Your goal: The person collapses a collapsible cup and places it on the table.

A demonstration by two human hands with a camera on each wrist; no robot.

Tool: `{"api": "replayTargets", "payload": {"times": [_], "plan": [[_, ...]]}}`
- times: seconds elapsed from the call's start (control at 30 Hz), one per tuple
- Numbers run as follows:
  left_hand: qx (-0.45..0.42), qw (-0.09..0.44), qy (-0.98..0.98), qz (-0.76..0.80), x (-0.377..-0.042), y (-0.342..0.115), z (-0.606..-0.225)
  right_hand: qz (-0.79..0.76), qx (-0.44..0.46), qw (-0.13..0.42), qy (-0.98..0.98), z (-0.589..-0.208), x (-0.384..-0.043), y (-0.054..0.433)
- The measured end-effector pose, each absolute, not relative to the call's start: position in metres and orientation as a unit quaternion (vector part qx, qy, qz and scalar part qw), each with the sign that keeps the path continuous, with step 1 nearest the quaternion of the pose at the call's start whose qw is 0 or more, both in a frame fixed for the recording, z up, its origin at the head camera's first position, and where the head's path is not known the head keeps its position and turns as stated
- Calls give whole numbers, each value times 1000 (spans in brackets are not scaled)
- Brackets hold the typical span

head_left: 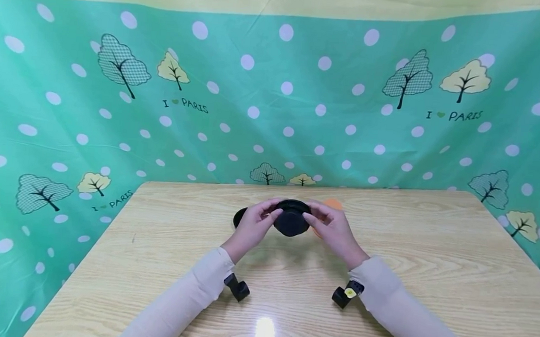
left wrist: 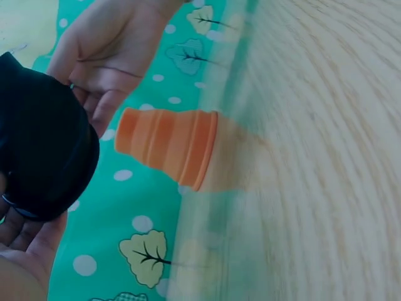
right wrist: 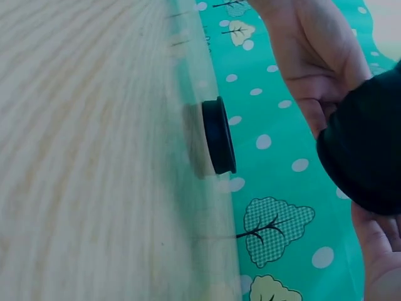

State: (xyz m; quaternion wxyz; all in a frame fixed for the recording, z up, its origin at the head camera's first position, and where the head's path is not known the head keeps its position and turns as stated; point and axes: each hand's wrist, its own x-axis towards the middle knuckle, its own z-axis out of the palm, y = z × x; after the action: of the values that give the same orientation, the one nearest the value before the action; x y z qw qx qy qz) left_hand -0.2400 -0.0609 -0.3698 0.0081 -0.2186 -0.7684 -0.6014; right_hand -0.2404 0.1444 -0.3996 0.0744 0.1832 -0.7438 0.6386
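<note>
- Grip on both sides: the left hand (head_left: 251, 225) and right hand (head_left: 336, 230) pinch one black round piece (head_left: 291, 223) between them, thumbs on the near face; the other fingers pass behind it, mostly hidden from the head view.
- That piece is held up in front of the person, well apart from the bench (head_left: 149, 285) below.
- It looks dark and nearly matte, a wide round rim at the top and a narrower part beneath; the black is so deep that edges and folds run together. It may be a collapsible cup pushed flat, but the shade makes that hard to judge.
- Both wrist views cut it off: at the left edge in the left one, at the right edge in the right one.
- Orange cup (left wrist: 164, 147) stands on the bench, wide rim down, narrowing upward in stepped rings. From the head, the right hand covers most of it, with patches of orange showing past the hand.
- Black disc (right wrist: 218, 135), low and lipped, lies on the bench beyond the left hand, which hides part of it in the head view.
- Pale sleeves (head_left: 181, 295) run out of the head view's bottom edge.
- Green dotted cloth (head_left: 238, 83) hangs behind.
</note>
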Motion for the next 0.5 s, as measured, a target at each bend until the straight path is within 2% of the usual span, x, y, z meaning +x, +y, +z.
{"api": "replayTargets", "payload": {"times": [0.17, 0.5], "plan": [[-191, 1, -755, -628, -241, -61, -371, 637, 185, 31, -748, -397, -240, 148], [-237, -13, -774, -587, -237, -58, -370, 596, 207, -17, -776, -397, -239, 147]]}}
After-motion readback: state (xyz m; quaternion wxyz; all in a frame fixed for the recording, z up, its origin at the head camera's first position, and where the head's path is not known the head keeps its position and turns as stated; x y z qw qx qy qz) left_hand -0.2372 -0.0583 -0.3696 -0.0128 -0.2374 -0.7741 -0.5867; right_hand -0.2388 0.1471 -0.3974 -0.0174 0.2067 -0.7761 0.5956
